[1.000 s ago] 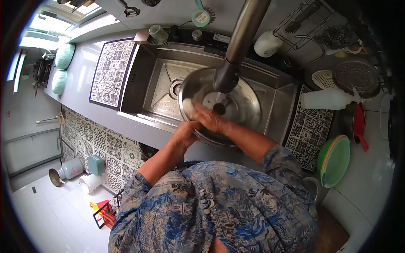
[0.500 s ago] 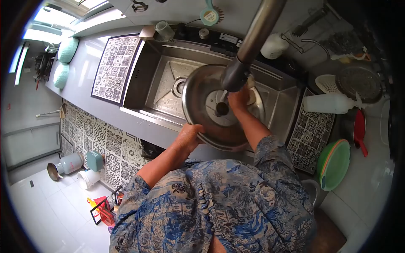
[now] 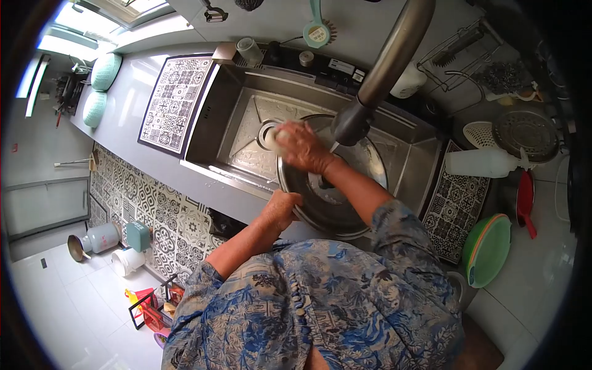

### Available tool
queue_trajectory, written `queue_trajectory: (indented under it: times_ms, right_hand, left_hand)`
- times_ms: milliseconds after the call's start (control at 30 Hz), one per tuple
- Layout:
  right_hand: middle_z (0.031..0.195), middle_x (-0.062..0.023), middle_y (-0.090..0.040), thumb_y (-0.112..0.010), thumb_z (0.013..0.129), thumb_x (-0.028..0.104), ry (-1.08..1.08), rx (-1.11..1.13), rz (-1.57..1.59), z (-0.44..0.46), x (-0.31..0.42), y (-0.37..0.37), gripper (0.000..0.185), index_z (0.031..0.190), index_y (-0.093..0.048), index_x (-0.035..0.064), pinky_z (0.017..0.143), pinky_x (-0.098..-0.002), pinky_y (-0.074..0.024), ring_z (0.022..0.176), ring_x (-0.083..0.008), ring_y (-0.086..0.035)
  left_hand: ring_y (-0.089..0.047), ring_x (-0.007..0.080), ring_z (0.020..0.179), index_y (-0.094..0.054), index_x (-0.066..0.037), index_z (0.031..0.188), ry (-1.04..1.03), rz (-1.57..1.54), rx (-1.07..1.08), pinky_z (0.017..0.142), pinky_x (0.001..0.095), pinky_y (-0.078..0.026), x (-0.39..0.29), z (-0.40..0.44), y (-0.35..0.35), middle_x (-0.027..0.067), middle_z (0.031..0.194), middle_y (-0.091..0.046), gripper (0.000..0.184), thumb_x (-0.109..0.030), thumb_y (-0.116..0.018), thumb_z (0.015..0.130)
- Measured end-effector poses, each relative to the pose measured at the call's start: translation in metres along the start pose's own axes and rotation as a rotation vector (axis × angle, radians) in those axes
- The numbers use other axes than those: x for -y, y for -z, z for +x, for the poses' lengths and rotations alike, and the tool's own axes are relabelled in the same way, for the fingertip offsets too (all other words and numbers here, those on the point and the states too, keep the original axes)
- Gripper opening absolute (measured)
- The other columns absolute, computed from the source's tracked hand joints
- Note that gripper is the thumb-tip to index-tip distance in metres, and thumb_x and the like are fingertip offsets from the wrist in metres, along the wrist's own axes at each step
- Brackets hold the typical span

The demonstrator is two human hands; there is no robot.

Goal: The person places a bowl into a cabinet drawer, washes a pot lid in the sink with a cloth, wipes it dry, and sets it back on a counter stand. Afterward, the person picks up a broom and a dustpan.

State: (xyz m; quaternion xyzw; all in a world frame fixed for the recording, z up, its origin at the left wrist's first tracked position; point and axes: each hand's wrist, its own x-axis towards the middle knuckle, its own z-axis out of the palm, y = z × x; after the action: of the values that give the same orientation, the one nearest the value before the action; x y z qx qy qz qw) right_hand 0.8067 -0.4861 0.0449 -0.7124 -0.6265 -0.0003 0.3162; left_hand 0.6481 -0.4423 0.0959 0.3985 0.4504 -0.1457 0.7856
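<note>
A round metal lid or basin [image 3: 339,219] leans in the steel sink [image 3: 246,111], tilted toward the front edge. My left hand [image 3: 282,206] grips its near left rim. Over its upper left edge my right hand [image 3: 302,148] holds a pale, whitish pad [image 3: 274,140], partly hidden by the fingers. The dark faucet head [image 3: 353,123] hangs just above the metal piece, with a thin stream of water below it. Part of the metal piece is covered by my right forearm.
Patterned mats [image 3: 177,102] lie left and right of the sink. A white bottle [image 3: 481,163], a red-handled pan [image 3: 526,200] and green basins [image 3: 490,250] stand at the right. Behind the sink are a glass [image 3: 249,52] and a white jug [image 3: 408,81].
My right hand has moved from the right side of the metal piece to its upper left edge with the pad. My left hand stays on the rim; the metal piece sits slightly lower in view.
</note>
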Motion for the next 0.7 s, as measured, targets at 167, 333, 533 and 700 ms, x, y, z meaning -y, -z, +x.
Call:
queue_trajectory:
  times_ms: [167, 333, 533, 700]
  right_hand:
    - [0.117, -0.0120, -0.044, -0.055, 0.077, 0.027, -0.325, -0.306, 0.266, -0.014, -0.097, -0.063, 0.039, 0.112, -0.050, 0.0104, 0.091, -0.0428, -0.0362, 0.108, -0.0299, -0.044]
    - [0.107, -0.0167, -0.052, -0.055, 0.077, 0.040, -0.567, 0.003, -0.265, -0.099, -0.183, -0.069, 0.049, 0.114, -0.047, 0.0080, 0.085, -0.0428, -0.0416, 0.098, -0.0321, -0.052]
    - [0.112, -0.0232, -0.049, -0.055, 0.075, 0.044, -1.316, -0.042, 0.304, -0.142, -0.127, -0.064, 0.061, 0.123, -0.038, 0.0103, 0.085, -0.0428, -0.0417, 0.101, -0.0365, -0.051]
    - [0.112, -0.0197, -0.050, -0.056, 0.077, 0.039, -1.774, -0.520, 0.826, -0.106, -0.016, -0.043, 0.056, 0.120, -0.040, 0.0070, 0.081, -0.0452, -0.0443, 0.100, -0.0320, -0.052]
  left_hand:
    - [-0.058, 0.0282, 0.068, -0.048, 0.010, 0.095, -0.056, -0.178, -0.006, 0.058, 0.0389, -0.050, -0.010, -0.023, -0.008, 0.0152, 0.082, -0.055, 0.030, 0.004, -0.046, 0.067]
    - [-0.058, 0.0282, 0.072, -0.048, 0.010, 0.097, -0.135, -0.301, -0.048, 0.059, 0.0391, -0.049, -0.010, -0.026, 0.007, 0.0157, 0.086, -0.054, 0.031, 0.002, -0.047, 0.067]
    - [-0.056, 0.0290, 0.081, -0.045, 0.006, 0.100, -0.120, -0.318, -0.221, 0.068, 0.0433, -0.049, -0.008, -0.006, 0.024, 0.0160, 0.094, -0.051, 0.033, 0.000, -0.045, 0.067]
    - [-0.057, 0.0241, 0.070, -0.050, 0.001, 0.096, -0.379, -0.316, -0.325, 0.056, 0.0369, -0.049, -0.009, -0.008, 0.004, 0.0093, 0.083, -0.054, 0.031, 0.000, -0.046, 0.065]
